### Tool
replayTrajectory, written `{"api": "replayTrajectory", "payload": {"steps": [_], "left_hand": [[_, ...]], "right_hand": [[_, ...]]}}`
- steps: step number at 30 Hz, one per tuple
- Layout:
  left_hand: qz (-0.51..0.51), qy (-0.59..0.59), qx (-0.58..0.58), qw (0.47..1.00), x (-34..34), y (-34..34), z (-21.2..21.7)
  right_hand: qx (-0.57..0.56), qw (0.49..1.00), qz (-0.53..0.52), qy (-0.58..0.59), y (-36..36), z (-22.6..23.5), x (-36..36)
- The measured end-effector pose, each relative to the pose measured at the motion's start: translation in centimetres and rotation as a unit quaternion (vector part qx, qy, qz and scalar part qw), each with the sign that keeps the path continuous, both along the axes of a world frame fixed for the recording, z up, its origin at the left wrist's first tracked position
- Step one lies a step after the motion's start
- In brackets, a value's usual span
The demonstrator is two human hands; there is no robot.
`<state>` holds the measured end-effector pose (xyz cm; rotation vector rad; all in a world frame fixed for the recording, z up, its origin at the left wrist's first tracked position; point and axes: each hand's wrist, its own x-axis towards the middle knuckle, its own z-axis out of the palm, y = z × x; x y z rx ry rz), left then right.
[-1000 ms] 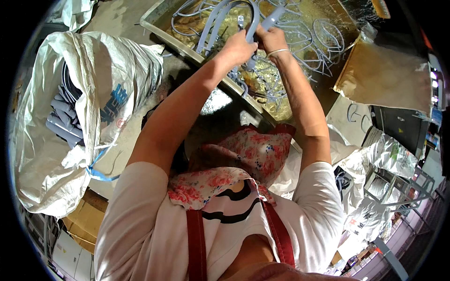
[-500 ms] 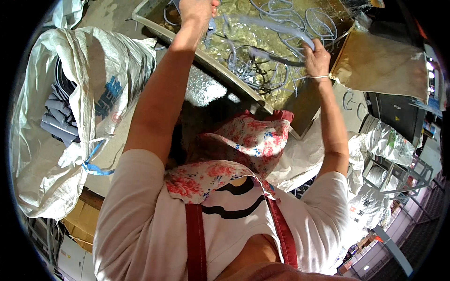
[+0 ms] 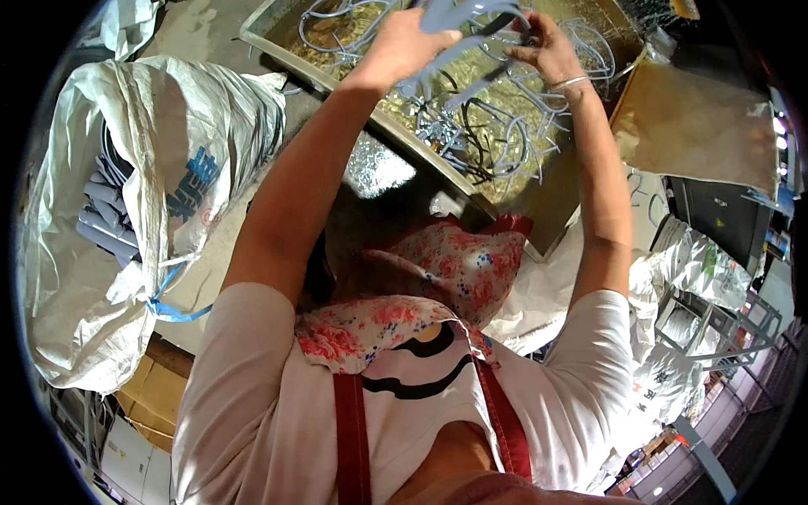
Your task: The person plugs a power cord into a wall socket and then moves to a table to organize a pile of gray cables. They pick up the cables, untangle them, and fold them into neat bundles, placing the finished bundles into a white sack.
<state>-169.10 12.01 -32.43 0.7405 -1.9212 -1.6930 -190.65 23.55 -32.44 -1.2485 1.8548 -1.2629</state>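
Note:
Long grey strips (image 3: 461, 18), with a black one among them, are bunched in my left hand (image 3: 404, 49) over a metal trough (image 3: 421, 151) of water. They look blurred by motion, and their far ends run past the top edge of the picture. My right hand (image 3: 551, 55) is up beside the bunch, thumb and fingers curved and apart next to the strips' dark part. Below, loose grey loops (image 3: 513, 135) and thin black pieces lie tangled in the shallow yellowish water. More grey loops (image 3: 337, 34) rest in the trough's far left corner.
To the left stands a large white woven sack (image 3: 223, 109) holding folded dark grey strips (image 3: 109, 202). A brownish sheet (image 3: 699, 135) juts out at the trough's right. White plastic bags (image 3: 673, 261) and a metal frame (image 3: 715, 328) stand further right, and a cardboard box (image 3: 151, 396) at lower left.
Both hands have come closer together, the left moving right and the right moving up. The grey strip stretched between them is now bunched at my left hand, and the right hand's grip has loosened.

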Motion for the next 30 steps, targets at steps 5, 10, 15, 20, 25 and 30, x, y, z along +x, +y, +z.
{"api": "replayTrajectory", "payload": {"steps": [5, 10, 15, 20, 25, 30], "left_hand": [[0.053, 0.148, 0.312, 0.937, 0.7, -2.3, 0.6], [0.085, 0.109, 0.245, 0.960, 0.9, -2.6, 0.0], [0.101, -0.020, 0.234, 0.967, -0.3, -0.5, -1.4], [0.071, -0.016, 0.248, 0.966, -2.2, 3.2, -4.1], [-0.018, 0.076, 0.420, 0.904, -1.4, 3.0, -2.6], [0.147, 0.078, 0.380, 0.910, -1.3, 2.3, -2.8]], "right_hand": [[0.264, 0.897, 0.108, 0.339, 3.4, -18.1, -6.8], [0.445, 0.812, 0.210, 0.315, 3.6, -19.2, -1.4], [0.470, 0.779, 0.015, 0.415, 0.8, -8.4, 2.0], [0.276, 0.919, -0.152, 0.237, -0.7, -3.5, 4.9], [0.152, 0.971, -0.018, -0.182, -1.3, -0.5, 6.5], [0.082, 0.950, 0.107, 0.281, 0.0, 1.0, 11.0]]}}
